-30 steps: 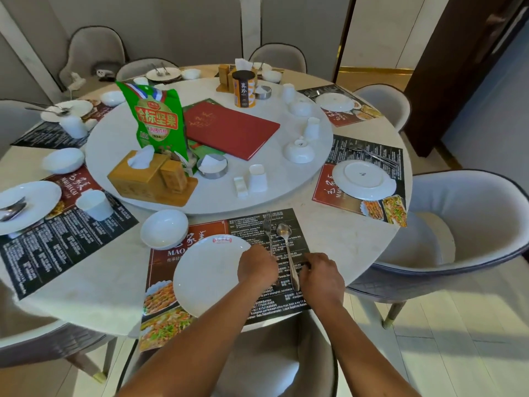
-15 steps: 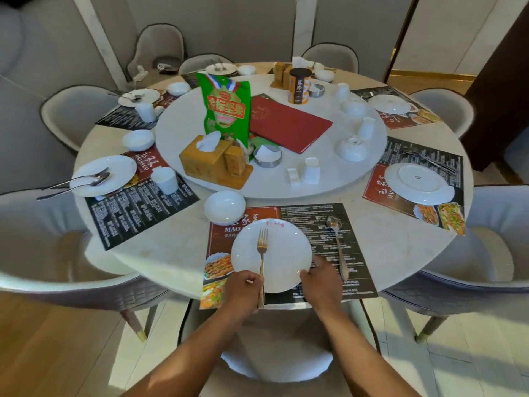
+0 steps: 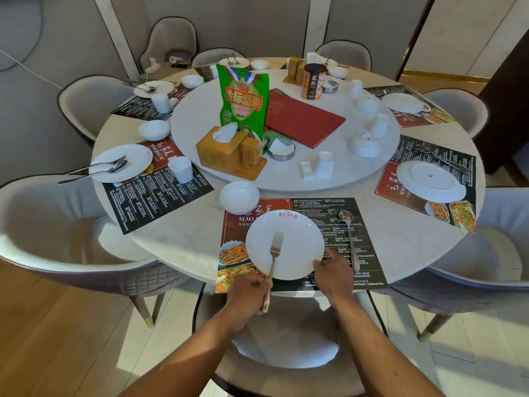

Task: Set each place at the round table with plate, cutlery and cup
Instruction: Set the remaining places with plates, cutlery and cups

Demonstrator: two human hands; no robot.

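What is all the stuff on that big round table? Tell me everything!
plates: five seen, white, one on each placemat round the rim
placemats: several, black and red, round the rim
fork: one, silver, lying across the near plate
spoon: one, silver, right of the near plate
small bowl: white, behind the near plate
cup: white, at the left place
snack bag: green, upright on the centre turntable
tissue box: wooden, on the turntable
menu folder: red, on the turntable
left hand: grips the fork handle
right hand: holds the plate's edge
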